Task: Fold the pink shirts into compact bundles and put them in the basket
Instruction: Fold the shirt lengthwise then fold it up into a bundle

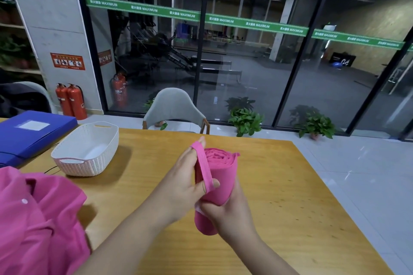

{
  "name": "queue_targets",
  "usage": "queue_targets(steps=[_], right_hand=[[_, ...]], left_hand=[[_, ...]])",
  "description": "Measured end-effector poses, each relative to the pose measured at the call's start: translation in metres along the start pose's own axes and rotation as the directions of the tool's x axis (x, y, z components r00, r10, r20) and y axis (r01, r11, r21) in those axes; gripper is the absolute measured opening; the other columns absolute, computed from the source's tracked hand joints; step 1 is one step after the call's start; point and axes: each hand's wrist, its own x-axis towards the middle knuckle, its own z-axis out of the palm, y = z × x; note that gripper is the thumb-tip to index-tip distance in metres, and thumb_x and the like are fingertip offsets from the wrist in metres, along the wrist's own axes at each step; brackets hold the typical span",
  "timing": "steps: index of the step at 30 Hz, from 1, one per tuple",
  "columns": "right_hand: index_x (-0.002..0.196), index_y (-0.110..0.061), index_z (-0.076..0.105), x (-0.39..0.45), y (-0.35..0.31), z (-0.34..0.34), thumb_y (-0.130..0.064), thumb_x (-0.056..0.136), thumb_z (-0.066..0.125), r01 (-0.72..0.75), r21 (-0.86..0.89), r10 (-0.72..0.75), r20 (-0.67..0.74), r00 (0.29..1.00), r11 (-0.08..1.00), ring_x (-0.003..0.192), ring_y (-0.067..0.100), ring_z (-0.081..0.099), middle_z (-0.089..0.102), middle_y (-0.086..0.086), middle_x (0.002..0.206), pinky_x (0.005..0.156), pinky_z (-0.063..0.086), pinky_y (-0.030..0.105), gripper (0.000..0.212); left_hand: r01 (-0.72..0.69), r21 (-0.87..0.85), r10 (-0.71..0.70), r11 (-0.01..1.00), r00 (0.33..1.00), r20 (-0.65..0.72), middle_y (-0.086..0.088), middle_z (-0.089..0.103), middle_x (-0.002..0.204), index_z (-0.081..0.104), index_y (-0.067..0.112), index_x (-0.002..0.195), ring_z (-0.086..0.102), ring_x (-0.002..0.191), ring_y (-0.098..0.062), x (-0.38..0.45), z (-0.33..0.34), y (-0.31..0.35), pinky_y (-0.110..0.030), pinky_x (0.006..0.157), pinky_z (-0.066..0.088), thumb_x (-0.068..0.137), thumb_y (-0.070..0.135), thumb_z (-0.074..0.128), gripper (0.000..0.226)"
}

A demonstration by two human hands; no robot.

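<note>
A rolled pink shirt [220, 174] is held upright above the wooden table [290, 196], its spiral end facing up. My right hand [225, 212] grips the roll around its lower part. My left hand [185, 181] has its thumb and fingers hooked inside the ribbed hem band [203, 167], stretching it away from the roll's left side. A white woven basket [86, 148] with nothing in it stands at the back left of the table. Another pink shirt [35, 219] lies crumpled at the front left, its collar and a white button showing.
A blue file box [26, 134] lies left of the basket, with a thin black cable beside it. A grey chair [176, 109] stands behind the table's far edge. Potted plants, fire extinguishers and a glass wall are on the floor beyond.
</note>
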Motion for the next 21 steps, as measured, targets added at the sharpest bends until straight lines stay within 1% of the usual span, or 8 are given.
queue_targets(steps=[2,4,7,10,13,17,19,21], right_hand=[[0.105,-0.032,0.052,-0.003,0.001,0.000,-0.031,0.055,0.071,-0.014,-0.122,0.013,-0.008,1.000,0.992,0.077,0.016,0.062,0.064,-0.004,0.089,0.067,0.053,0.045,0.054],[0.114,-0.037,0.044,-0.001,0.002,-0.003,-0.041,0.059,0.068,-0.011,-0.378,0.004,-0.019,1.000,0.926,0.084,0.015,0.057,0.053,-0.008,0.094,0.066,0.049,0.037,0.060],[0.128,-0.046,0.021,-0.004,0.001,-0.004,-0.041,0.067,0.064,0.119,-0.744,-0.105,0.066,0.992,0.657,0.085,0.016,0.046,0.035,-0.009,0.091,0.053,0.030,0.023,0.075],[0.110,-0.037,0.042,-0.010,0.010,0.002,-0.037,0.047,0.074,0.212,-0.827,-0.252,0.089,0.964,0.521,0.062,0.016,0.045,0.039,-0.007,0.075,0.045,0.026,0.018,0.070],[0.093,-0.031,0.050,-0.012,0.021,0.004,-0.031,0.044,0.069,0.339,-0.853,-0.341,0.206,0.917,0.396,0.063,0.020,0.051,0.045,-0.005,0.072,0.053,0.043,0.030,0.052],[0.088,-0.029,0.054,-0.011,0.024,0.001,-0.033,0.046,0.071,0.474,-0.826,-0.377,0.353,0.856,0.303,0.069,0.020,0.051,0.044,-0.004,0.077,0.063,0.048,0.033,0.045],[0.106,-0.036,0.055,-0.008,0.024,-0.001,-0.041,0.048,0.068,0.450,-0.816,-0.337,0.335,0.880,0.364,0.072,0.018,0.053,0.044,-0.005,0.078,0.065,0.048,0.032,0.060],[0.120,-0.043,0.050,-0.007,0.021,-0.004,-0.046,0.048,0.064,0.395,-0.797,-0.278,0.294,0.915,0.457,0.073,0.016,0.052,0.039,-0.009,0.079,0.064,0.042,0.029,0.073]], left_hand=[[-0.040,0.207,0.026,0.977,0.997,0.068,0.041,0.002,0.140,0.008,0.043,0.140,0.000,0.123,0.033,-0.003,0.000,0.002,0.004,0.101,0.008,0.086,0.034,0.066,0.080],[-0.103,0.395,0.051,0.913,0.989,0.140,0.032,-0.005,0.149,0.007,0.031,0.149,-0.012,0.126,0.028,-0.006,0.000,0.002,0.002,0.104,0.000,0.091,0.035,0.058,0.078],[-0.292,0.630,0.190,0.719,0.955,0.226,0.005,0.011,0.158,0.030,0.011,0.144,-0.014,0.137,0.010,-0.005,0.001,-0.006,-0.013,0.112,-0.014,0.085,0.035,0.030,0.063],[-0.270,0.682,0.090,0.679,0.954,0.288,0.006,0.006,0.159,0.032,0.013,0.141,-0.011,0.140,0.007,-0.007,0.000,-0.012,-0.017,0.114,-0.013,0.086,0.033,0.035,0.059],[-0.257,0.682,0.013,0.685,0.940,0.341,0.018,0.004,0.155,0.039,0.019,0.133,-0.005,0.142,0.006,-0.010,0.001,-0.019,-0.025,0.118,-0.007,0.091,0.033,0.052,0.046],[-0.159,0.647,-0.137,0.746,0.914,0.383,0.019,0.031,0.148,0.043,0.027,0.131,0.024,0.137,0.003,-0.010,0.000,-0.028,-0.032,0.119,0.011,0.087,0.039,0.056,0.048],[0.001,0.562,-0.231,0.827,0.912,0.339,0.022,0.041,0.136,0.030,0.040,0.139,0.039,0.124,-0.001,-0.009,-0.009,-0.027,-0.028,0.107,0.035,0.079,0.043,0.062,0.068],[0.162,0.469,-0.339,0.868,0.884,0.322,0.021,0.044,0.130,0.025,0.048,0.138,0.052,0.105,-0.004,-0.007,-0.018,-0.026,-0.020,0.081,0.049,0.076,0.042,0.066,0.074]])
